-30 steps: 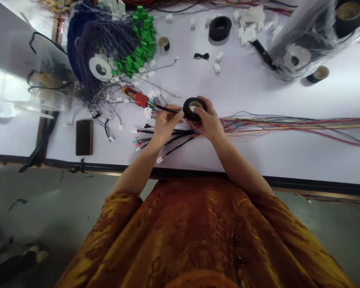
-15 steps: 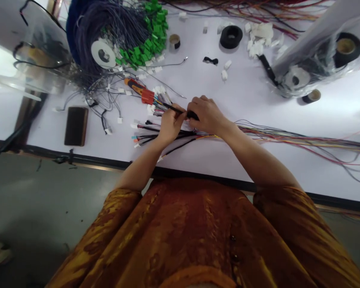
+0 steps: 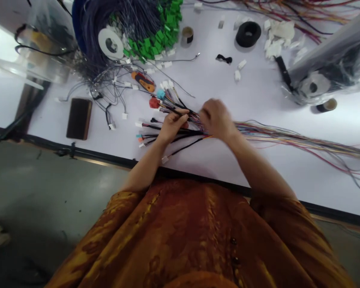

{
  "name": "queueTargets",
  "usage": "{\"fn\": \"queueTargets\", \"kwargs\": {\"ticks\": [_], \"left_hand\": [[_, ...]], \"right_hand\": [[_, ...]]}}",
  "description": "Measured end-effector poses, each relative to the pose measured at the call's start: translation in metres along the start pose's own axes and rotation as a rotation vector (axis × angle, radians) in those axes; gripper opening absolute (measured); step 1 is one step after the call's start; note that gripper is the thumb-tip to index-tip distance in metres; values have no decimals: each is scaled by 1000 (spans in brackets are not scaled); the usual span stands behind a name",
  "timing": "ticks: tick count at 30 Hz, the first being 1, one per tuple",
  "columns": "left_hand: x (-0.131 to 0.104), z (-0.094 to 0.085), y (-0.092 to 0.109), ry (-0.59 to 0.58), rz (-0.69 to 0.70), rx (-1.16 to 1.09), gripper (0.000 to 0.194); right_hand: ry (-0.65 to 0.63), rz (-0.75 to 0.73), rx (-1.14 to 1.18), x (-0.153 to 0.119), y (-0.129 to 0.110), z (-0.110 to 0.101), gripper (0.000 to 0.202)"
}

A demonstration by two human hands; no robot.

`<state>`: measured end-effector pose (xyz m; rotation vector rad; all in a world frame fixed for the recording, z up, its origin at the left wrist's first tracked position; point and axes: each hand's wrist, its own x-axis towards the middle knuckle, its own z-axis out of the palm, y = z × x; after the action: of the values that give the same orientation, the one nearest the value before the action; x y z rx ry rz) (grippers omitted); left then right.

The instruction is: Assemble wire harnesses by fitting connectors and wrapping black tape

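Note:
My left hand [image 3: 173,125] is closed on a black-wrapped wire branch, thumb and fingers pinched together. This branch belongs to a wire harness [image 3: 258,130] that fans out on the left into several black-sleeved branches. Their ends carry a red connector [image 3: 154,103], a blue connector [image 3: 161,94] and several white ones. Over the harness, just right of the left hand, is my right hand [image 3: 215,117]. It is smeared by motion with its fingers curled, and what it holds, if anything, cannot be made out.
A black tape roll [image 3: 248,34] lies behind the hands. An orange and black cutter [image 3: 143,81] rests beside the connectors. At the back left are wires with green connectors [image 3: 159,42]. A dark phone-like slab [image 3: 79,119] lies left; a plastic-wrapped roll [image 3: 333,60] stands right.
My right hand has moved away from the left hand's fingertips. The red connector has shifted off the cutter, and the blue connector now shows. The whole view has shifted slightly.

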<state>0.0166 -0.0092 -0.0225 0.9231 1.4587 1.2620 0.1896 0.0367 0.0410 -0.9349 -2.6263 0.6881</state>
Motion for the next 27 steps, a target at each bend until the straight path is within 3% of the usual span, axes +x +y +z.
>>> {"fn": "queueTargets", "kwargs": {"ticks": [2, 5, 9, 13, 19, 23, 27], "left_hand": [[-3, -3, 1, -14, -55, -48, 21], [-2, 1, -1, 47, -113, -47, 26], [9, 9, -9, 152, -93, 12, 36], [22, 8, -19, 126, -104, 8, 42], [13, -9, -20, -155, -168, -151, 39], [-5, -7, -11, -152, -259, -400, 29], [-14, 2, -3, -123, -168, -596, 28]], "right_hand": [[137, 297, -123, 14, 47, -5, 42], [214, 353, -202, 22, 80, 2, 54], [61, 206, -84, 21, 56, 34, 31], [91, 269, -145, 25, 28, 55, 21], [165, 255, -151, 17, 16, 59, 17], [234, 230, -108, -6, 6, 61, 21], [241, 231, -74, -24, -8, 61, 24]]}}
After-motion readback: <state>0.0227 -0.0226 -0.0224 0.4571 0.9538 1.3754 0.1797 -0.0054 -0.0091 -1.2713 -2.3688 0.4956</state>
